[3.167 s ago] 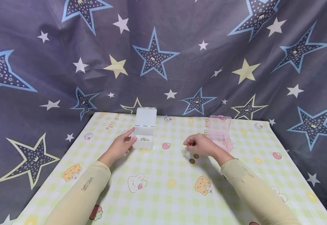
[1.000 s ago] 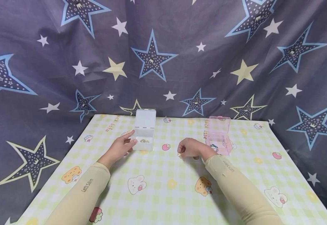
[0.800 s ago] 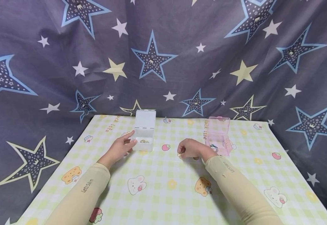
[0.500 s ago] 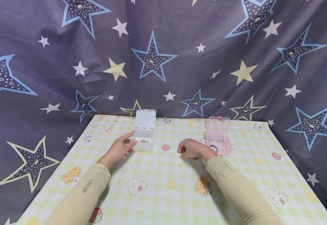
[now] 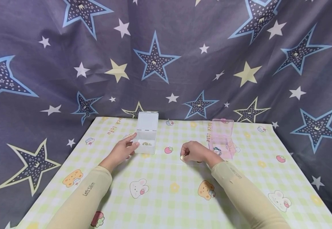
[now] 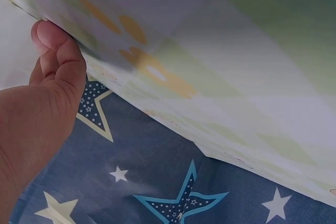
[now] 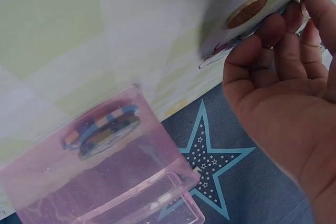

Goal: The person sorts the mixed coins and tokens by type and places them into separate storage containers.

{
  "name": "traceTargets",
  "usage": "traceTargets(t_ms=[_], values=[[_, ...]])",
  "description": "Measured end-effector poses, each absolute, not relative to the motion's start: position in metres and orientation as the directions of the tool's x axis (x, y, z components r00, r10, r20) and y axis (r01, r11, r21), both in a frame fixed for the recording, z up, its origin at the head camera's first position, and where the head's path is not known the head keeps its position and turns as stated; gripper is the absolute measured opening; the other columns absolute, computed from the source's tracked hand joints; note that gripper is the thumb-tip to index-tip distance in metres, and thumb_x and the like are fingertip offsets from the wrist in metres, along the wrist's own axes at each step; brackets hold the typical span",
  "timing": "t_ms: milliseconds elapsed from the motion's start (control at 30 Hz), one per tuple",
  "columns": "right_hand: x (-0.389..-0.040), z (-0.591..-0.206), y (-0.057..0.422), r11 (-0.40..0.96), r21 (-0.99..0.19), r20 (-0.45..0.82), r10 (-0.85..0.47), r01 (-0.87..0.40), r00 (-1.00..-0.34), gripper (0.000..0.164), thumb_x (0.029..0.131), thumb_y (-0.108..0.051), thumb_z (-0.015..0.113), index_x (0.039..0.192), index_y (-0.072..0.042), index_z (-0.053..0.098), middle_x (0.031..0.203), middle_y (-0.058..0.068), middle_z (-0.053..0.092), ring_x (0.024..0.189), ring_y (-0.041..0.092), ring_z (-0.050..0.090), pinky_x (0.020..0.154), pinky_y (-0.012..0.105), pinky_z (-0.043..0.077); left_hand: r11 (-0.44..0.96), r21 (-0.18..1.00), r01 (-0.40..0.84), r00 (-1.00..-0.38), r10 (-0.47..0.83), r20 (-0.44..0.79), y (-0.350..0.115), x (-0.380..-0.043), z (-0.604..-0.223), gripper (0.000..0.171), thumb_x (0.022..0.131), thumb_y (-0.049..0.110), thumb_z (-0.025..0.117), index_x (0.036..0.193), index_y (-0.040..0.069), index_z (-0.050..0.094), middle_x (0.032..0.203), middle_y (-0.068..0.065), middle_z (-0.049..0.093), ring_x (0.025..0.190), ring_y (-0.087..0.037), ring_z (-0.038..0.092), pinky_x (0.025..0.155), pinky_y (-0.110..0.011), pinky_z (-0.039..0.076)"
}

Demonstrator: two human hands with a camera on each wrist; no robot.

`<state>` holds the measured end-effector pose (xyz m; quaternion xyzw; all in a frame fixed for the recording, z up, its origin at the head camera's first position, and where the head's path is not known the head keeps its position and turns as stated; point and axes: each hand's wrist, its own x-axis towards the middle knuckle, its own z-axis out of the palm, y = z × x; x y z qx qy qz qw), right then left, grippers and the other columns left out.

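A small white box [image 5: 149, 149] stands with its lid up and several gold coins [image 5: 146, 144] lying inside. My left hand [image 5: 121, 152] holds this box at its left side, thumb near the front corner. Right of the box, my right hand [image 5: 193, 151] pinches a gold coin [image 5: 182, 157] between thumb and fingertips, close to the tabletop. Another coin [image 7: 247, 12] lies on the cloth beneath that hand, seen best in the right wrist view. In the left wrist view, my left fingers [image 6: 63, 59] are curled, and little of the white box shows.
A see-through pink box [image 5: 222, 146] with its lid raised stands behind my right forearm. Striped chips [image 7: 102, 129] in blue and orange lie inside it. The checked tablecloth [image 5: 160, 203] ends at a dark star-print curtain [image 5: 171, 41].
Since the oldest frame, my right hand has come left and lower, and a coin now shows in its fingertips. That coin has turned slightly over the last half second. My left hand keeps its place.
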<state>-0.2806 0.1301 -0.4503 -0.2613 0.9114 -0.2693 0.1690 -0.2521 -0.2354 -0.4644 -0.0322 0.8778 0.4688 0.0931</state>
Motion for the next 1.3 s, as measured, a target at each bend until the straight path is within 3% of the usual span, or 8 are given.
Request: traceTargets(t_ms=[167, 367, 667, 1300], values=[[-0.281, -0.452, 0.134, 0.69, -0.639, -0.162, -0.552, -0.339, -0.818, 0.007, 0.096, -0.009, 0.08, 0.095, -0.01, 0.073, 0.085, 0.0, 0.071, 0.061, 0.011, 0.049, 0.059, 0.028, 0.043, 0.563, 0.812, -0.152, -0.98, 0.022, -0.199, -0.235, -0.253, -0.464, 0.069, 0.109, 0.044, 0.061, 0.17, 0.033, 0.03, 0.16, -0.024, 0.054, 0.103, -0.023, 0.073, 0.08, -0.033, 0.058], [-0.283, -0.456, 0.137, 0.659, -0.683, -0.157, -0.555, -0.316, -0.817, 0.003, 0.098, -0.009, 0.078, 0.096, -0.008, 0.076, 0.09, 0.001, 0.076, 0.063, 0.008, 0.05, 0.06, 0.025, 0.043, 0.563, 0.811, -0.157, -0.978, 0.026, -0.207, -0.235, -0.253, -0.465, 0.069, 0.11, 0.043, 0.061, 0.17, 0.033, 0.03, 0.159, -0.023, 0.054, 0.105, -0.024, 0.073, 0.081, -0.034, 0.058], [-0.286, -0.457, 0.142, 0.65, -0.723, -0.233, -0.549, -0.235, -0.802, 0.008, 0.101, -0.014, 0.074, 0.103, -0.013, 0.082, 0.083, -0.001, 0.075, 0.044, 0.008, 0.036, 0.045, 0.025, 0.036, 0.569, 0.808, -0.153, -0.979, 0.027, -0.204, -0.234, -0.25, -0.461, 0.07, 0.109, 0.047, 0.061, 0.17, 0.033, 0.03, 0.16, -0.023, 0.054, 0.107, -0.025, 0.073, 0.083, -0.036, 0.059], [-0.285, -0.458, 0.144, 0.612, -0.747, -0.222, -0.596, -0.258, -0.771, 0.011, 0.101, -0.013, 0.074, 0.108, -0.009, 0.081, 0.077, -0.004, 0.069, 0.045, 0.008, 0.034, 0.049, 0.026, 0.034, 0.575, 0.805, -0.148, -0.979, 0.028, -0.2, -0.235, -0.251, -0.462, 0.068, 0.11, 0.043, 0.06, 0.17, 0.032, 0.029, 0.159, -0.024, 0.054, 0.107, -0.026, 0.074, 0.082, -0.035, 0.059]])
